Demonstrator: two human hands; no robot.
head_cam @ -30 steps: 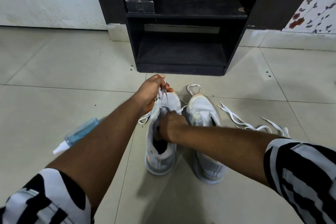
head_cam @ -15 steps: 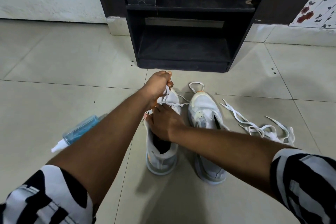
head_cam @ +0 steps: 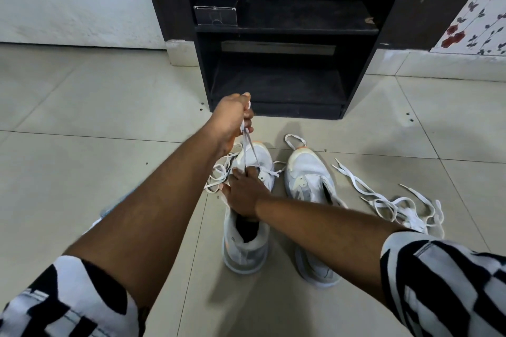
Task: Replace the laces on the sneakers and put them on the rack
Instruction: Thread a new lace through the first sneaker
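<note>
Two white sneakers stand side by side on the tiled floor. My left hand (head_cam: 232, 117) grips a white lace (head_cam: 250, 150) and holds it taut, up and away from the left sneaker (head_cam: 246, 243). My right hand (head_cam: 242, 194) rests on that sneaker's tongue and eyelets, fingers curled down on the upper. The right sneaker (head_cam: 309, 180) stands untouched with no lace in its eyelets. A loose white lace (head_cam: 383, 200) lies tangled on the floor to its right. The dark rack (head_cam: 276, 85) stands straight ahead with its lower shelf bare.
A small dark box (head_cam: 216, 8) sits on the rack's upper shelf at the left. A blue spray bottle lies mostly hidden behind my left forearm. White wall at left, flowered wall (head_cam: 476, 16) at right.
My left hand has risen and moved away from the sneaker toward the rack, drawing the lace out longer. My right hand stayed pressed on the left sneaker.
</note>
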